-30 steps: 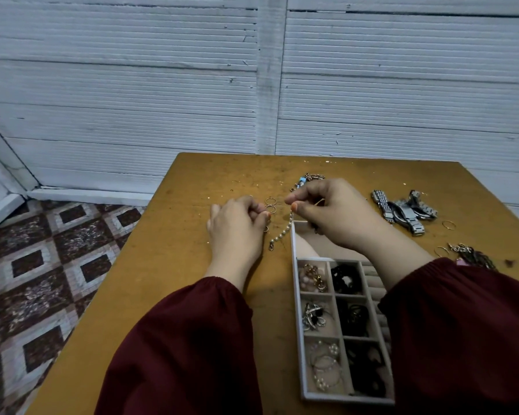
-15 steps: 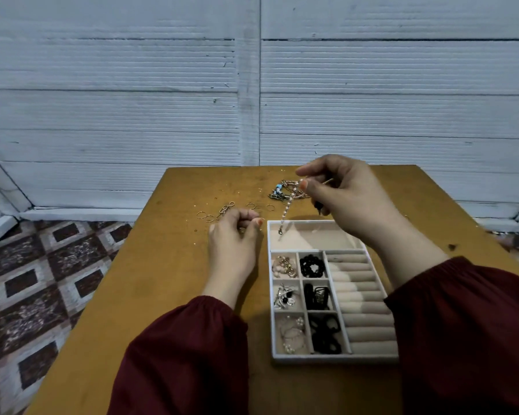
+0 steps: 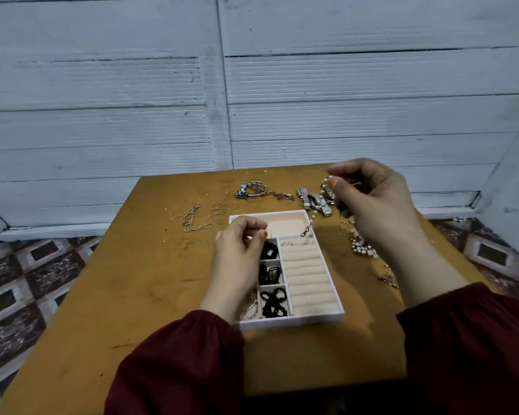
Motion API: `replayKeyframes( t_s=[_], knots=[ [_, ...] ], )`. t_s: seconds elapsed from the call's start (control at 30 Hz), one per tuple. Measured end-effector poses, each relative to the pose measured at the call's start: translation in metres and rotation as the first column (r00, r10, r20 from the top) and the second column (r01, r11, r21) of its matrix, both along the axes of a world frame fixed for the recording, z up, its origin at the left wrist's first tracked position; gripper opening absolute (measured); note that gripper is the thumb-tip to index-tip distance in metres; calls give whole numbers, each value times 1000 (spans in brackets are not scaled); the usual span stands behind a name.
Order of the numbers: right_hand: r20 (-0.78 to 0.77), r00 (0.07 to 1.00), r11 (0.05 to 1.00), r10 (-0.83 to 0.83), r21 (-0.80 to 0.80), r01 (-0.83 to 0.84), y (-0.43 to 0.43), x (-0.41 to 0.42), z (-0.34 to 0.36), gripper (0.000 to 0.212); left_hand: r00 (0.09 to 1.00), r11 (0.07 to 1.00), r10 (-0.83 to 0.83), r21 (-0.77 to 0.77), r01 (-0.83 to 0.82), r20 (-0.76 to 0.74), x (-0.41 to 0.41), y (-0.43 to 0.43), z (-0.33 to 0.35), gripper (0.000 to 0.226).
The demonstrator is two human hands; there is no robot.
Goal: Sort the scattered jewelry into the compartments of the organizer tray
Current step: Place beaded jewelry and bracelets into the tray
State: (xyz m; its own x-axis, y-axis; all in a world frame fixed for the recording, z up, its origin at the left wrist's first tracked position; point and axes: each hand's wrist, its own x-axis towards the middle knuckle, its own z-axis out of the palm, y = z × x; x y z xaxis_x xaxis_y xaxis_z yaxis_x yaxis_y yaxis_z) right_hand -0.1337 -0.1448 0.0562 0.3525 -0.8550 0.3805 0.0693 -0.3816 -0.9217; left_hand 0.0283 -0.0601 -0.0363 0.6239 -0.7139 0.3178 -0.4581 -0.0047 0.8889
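Pearl chain (image 3: 315,209): your right hand (image 3: 378,205) has it by the top end, thumb and forefinger clamped on it, other fingers (image 3: 346,205) curled under. It hangs clear of the bench (image 3: 132,295), slanting down and left from the pinch, and its clasp end sits over the right end of the wide top compartment of the organizer tray (image 3: 333,287), not touching the tray floor as far as I can tell. Your left hand (image 3: 240,256) is over the tray's left column and hides those compartments; its fingers are curled, thumb and forefinger pinched together on what looks like a thin ring (image 3: 269,233) at the edge of the top compartment. Middle column: three cells, each with black pieces (image 3: 272,301). Right block: ring rolls (image 3: 307,278), with a small ring seated in the top slot. On the bench beyond the tray: a metal watch (image 3: 313,200) just left of your right hand, a tangled bundle with blue beads (image 3: 250,188) further left, and loose hoops with a thin chain (image 3: 195,218) at far left. Right of the tray, under your right wrist, lies another beaded piece (image 3: 360,246).
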Motion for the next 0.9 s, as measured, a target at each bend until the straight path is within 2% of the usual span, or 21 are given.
replayKeyframes(
  t_s=[0.17, 0.33, 0.47, 0.6, 0.73, 0.9],
  knots=[
    [11, 997, 997, -74, 15, 74, -1, -24, -22, 18, 999, 999, -41, -9, 41, -7, -19, -5, 7, 29],
    [5, 995, 994, -100, 52, 100, -3, -38, -52, 22, 996, 997, -82, -13, 81, -21, -32, -8, 11, 14],
    [41, 990, 987, -138, 87, 134, -5, -45, -71, 25, 995, 996, -92, 10, 92, -36, -35, -12, 10, 12],
    [83, 986, 985, -143, 103, 135, -6, -47, -80, 22, 997, 996, -64, 65, 61, 50, -31, -20, 9, 22],
    [108, 984, 984, -143, 121, 130, -4, -48, -86, 20, 979, 990, -64, 139, 37, 196, -30, -27, 14, 14],
    [106, 984, 980, -143, 153, 126, -5, -47, -95, 19, 922, 980, -111, 196, 39, 372, -27, -38, 15, 16]
  ],
)
